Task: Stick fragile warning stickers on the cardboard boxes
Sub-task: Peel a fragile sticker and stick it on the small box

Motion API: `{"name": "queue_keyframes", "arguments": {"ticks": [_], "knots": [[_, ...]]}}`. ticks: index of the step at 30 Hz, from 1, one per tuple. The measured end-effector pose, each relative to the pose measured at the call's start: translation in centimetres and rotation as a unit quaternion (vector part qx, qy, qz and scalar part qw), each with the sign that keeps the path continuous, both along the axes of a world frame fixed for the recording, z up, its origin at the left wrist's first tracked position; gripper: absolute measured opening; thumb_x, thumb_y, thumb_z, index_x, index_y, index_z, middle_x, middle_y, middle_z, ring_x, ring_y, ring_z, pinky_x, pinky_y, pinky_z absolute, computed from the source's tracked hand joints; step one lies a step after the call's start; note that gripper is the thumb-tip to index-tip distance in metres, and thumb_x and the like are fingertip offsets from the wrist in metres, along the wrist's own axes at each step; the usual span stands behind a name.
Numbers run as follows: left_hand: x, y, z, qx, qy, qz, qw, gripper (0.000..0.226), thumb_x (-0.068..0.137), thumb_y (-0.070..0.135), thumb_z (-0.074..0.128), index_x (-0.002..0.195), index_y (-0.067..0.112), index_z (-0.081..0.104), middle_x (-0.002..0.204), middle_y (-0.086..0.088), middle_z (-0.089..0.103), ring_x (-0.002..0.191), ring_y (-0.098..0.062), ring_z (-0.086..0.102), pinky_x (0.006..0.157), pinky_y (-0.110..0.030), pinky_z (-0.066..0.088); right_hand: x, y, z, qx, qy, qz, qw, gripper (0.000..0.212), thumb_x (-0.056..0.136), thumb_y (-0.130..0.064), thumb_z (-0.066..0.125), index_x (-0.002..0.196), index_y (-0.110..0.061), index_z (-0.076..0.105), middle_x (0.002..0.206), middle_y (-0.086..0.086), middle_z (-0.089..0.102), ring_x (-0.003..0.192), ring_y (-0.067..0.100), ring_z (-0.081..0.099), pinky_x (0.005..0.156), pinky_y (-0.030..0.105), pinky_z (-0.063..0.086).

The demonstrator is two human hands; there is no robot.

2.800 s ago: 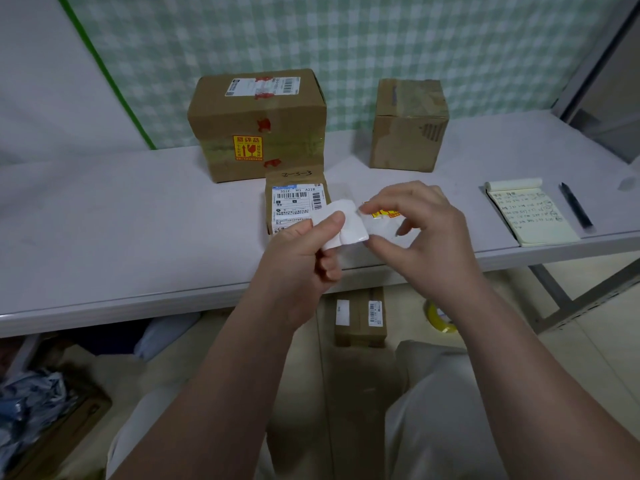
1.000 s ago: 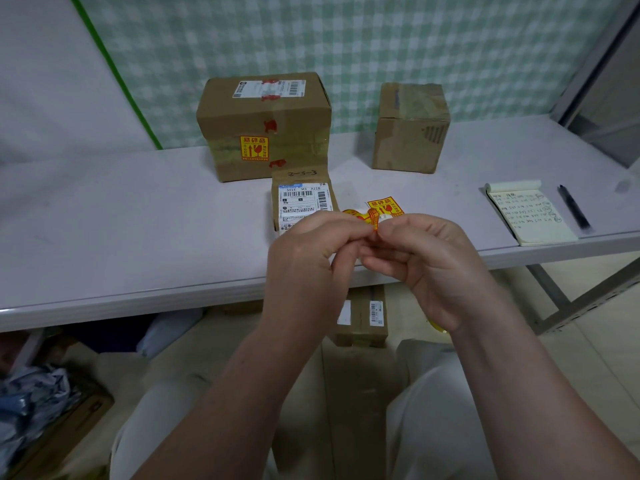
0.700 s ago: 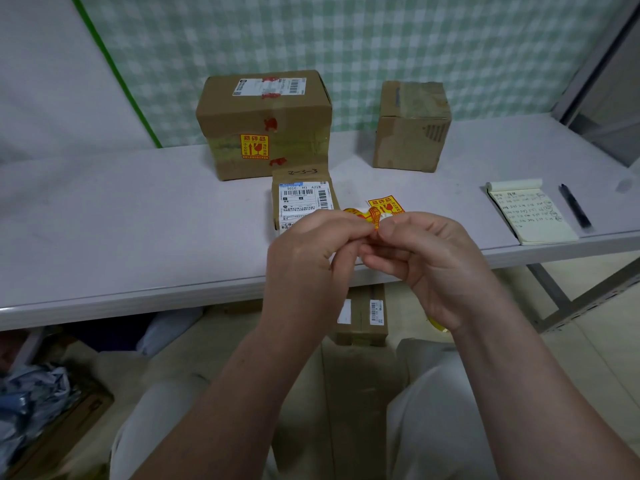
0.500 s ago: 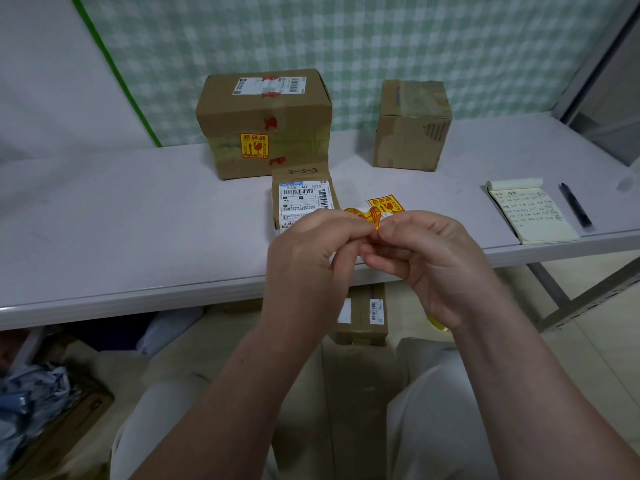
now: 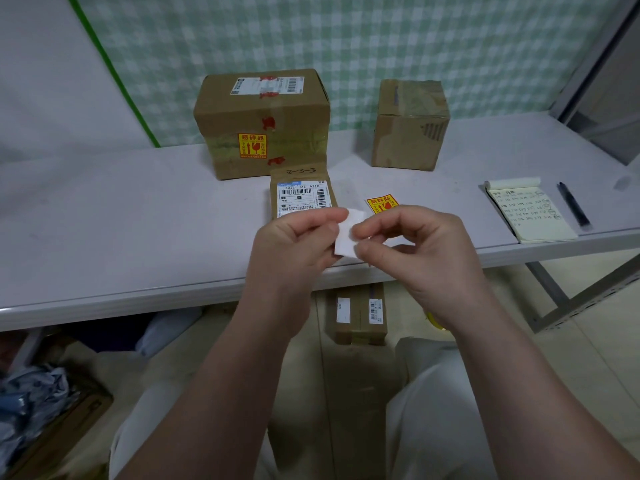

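Small box (image 5: 300,199) just behind on tabletop (image 5: 138,237); pinching white backing sheet (image 5: 346,235) with left grip (image 5: 294,247) and right grip (image 5: 415,251), yellow sticker (image 5: 381,203) peeking above.

Left hand (image 5: 294,244), right hand (image 5: 420,249): fingertips in pinch.

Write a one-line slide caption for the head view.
Left hand and right hand pinch a white paper slip; a fragile sticker shows just beyond.

1. Long pale grey table (image 5: 104,220), flat top.
2. Landmark: small brown cardboard box with white shipping label (image 5: 301,199), mid-table, near the front edge.
3. Large brown cardboard box with yellow sticker (image 5: 263,123): directly behind it, close.
4. Cube-shaped taped brown cardboard box (image 5: 410,126): behind-right, apart.
5. Yellow-and-red warning sticker (image 5: 380,203): just right, lower part hidden.
6. Yellow lined notepad (image 5: 530,213), then black pen (image 5: 573,209): far right.
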State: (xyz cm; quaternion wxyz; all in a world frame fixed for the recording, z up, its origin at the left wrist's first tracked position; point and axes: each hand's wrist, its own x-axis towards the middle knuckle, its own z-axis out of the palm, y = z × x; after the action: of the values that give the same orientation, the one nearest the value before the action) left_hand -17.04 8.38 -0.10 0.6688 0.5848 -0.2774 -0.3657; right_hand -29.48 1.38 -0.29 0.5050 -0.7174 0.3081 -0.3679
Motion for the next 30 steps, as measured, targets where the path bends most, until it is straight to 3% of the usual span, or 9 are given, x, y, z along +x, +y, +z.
{"name": "queue_keyframes", "arguments": {"ticks": [3, 8, 11, 14, 16, 20, 22, 26, 30], "knots": [[0.2, 0.2, 0.4, -0.005, 0.059, -0.039, 0.997, 0.030, 0.088, -0.008, 0.048, 0.095, 0.011, 0.070, 0.102, -0.005, 0.071, 0.092, -0.017, 0.070, 0.075, -0.026, 0.056, 0.0, 0.1, 0.2, -0.012, 0.006, -0.007, 1.000, 0.017, 0.071, -0.007, 0.078, 0.078, -0.021, 0.073, 0.084, 0.000, 0.073, 0.074, 0.017, 0.068, 0.071, 0.035, 0.058], [0.1, 0.4, 0.4, -0.005, -0.007, -0.057, 0.998, 0.037, 0.083, -0.009, 0.052, 0.101, 0.020, 0.068, 0.112, -0.001, 0.065, 0.094, -0.009, 0.068, 0.074, -0.019, 0.053, 0.1, 0.2, 0.2, -0.050, 0.009, -0.001, 0.999, 0.021, 0.069, -0.007, 0.080, 0.074, -0.025, 0.070, 0.085, -0.004, 0.074, 0.078, 0.014, 0.070, 0.076, 0.026, 0.057], [0.1, 0.5, 0.4, -0.011, -0.053, -0.067, 0.996, 0.034, 0.082, -0.004, 0.060, 0.104, 0.020, 0.068, 0.101, 0.006, 0.069, 0.094, -0.009, 0.068, 0.081, -0.024, 0.053, 0.1, 0.3, 0.2, -0.041, -0.007, -0.001, 0.999, 0.019, 0.071, -0.003, 0.078, 0.074, -0.021, 0.071, 0.082, -0.002, 0.074, 0.076, 0.013, 0.071, 0.076, 0.027, 0.057], [-0.1, 0.6, 0.7, -0.017, -0.100, -0.072, 0.992, 0.031, 0.084, -0.005, 0.058, 0.106, 0.016, 0.066, 0.081, 0.016, 0.072, 0.084, 0.002, 0.067, 0.072, -0.014, 0.051, 0.0, 0.3, 0.1, -0.024, -0.017, 0.002, 1.000, 0.015, 0.074, -0.002, 0.075, 0.075, -0.016, 0.072, 0.082, 0.000, 0.075, 0.075, 0.015, 0.072, 0.075, 0.033, 0.058], [-0.2, 0.6, 0.9, -0.019, -0.132, -0.065, 0.989, 0.029, 0.083, -0.003, 0.060, 0.104, 0.017, 0.066, 0.087, 0.010, 0.071, 0.078, 0.004, 0.066, 0.066, -0.010, 0.048, 0.0, 0.2, 0.0, -0.019, -0.021, -0.002, 1.000, 0.011, 0.073, -0.005, 0.072, 0.073, -0.017, 0.073, 0.078, 0.001, 0.075, 0.073, 0.020, 0.071, 0.074, 0.038, 0.059], [-0.3, 0.6, 0.7, -0.012, -0.202, -0.041, 0.979, 0.026, 0.082, 0.003, 0.065, 0.095, 0.026, 0.068, 0.089, -0.003, 0.069, 0.078, -0.012, 0.068, 0.069, -0.018, 0.054, -0.1, 0.1, -0.4, 0.009, -0.038, 0.001, 0.999, 0.005, 0.070, -0.015, 0.068, 0.070, -0.017, 0.073, 0.072, 0.007, 0.073, 0.073, 0.030, 0.069, 0.075, 0.048, 0.058], [-0.3, 0.6, 0.6, -0.015, -0.248, -0.026, 0.968, 0.026, 0.081, 0.003, 0.067, 0.091, 0.028, 0.067, 0.085, 0.001, 0.069, 0.077, -0.010, 0.067, 0.071, -0.021, 0.055, -0.1, 0.0, -0.5, 0.043, -0.059, 0.011, 0.997, 0.006, 0.070, -0.016, 0.068, 0.068, -0.017, 0.074, 0.071, 0.008, 0.073, 0.072, 0.027, 0.069, 0.076, 0.046, 0.058], [-0.8, 0.6, 0.5, -0.019, -0.344, 0.016, 0.939, 0.020, 0.078, 0.005, 0.070, 0.082, 0.024, 0.065, 0.075, 0.016, 0.063, 0.071, 0.002, 0.064, 0.064, -0.010, 0.049, 0.2, 0.1, -0.6, 0.101, -0.095, 0.016, 0.990, 0.006, 0.068, -0.013, 0.068, 0.065, -0.015, 0.073, 0.066, 0.005, 0.071, 0.068, 0.019, 0.068, 0.076, 0.037, 0.058], [-1.1, 0.6, 0.3, -0.040, -0.419, 0.049, 0.906, 0.009, 0.078, 0.013, 0.070, 0.082, 0.020, 0.070, 0.077, 0.019, 0.061, 0.074, -0.003, 0.065, 0.067, -0.014, 0.053, 0.5, 0.2, -0.7, 0.134, -0.125, 0.003, 0.983, 0.009, 0.068, -0.011, 0.067, 0.062, -0.015, 0.072, 0.063, 0.004, 0.069, 0.065, 0.016, 0.067, 0.073, 0.033, 0.058]]}}
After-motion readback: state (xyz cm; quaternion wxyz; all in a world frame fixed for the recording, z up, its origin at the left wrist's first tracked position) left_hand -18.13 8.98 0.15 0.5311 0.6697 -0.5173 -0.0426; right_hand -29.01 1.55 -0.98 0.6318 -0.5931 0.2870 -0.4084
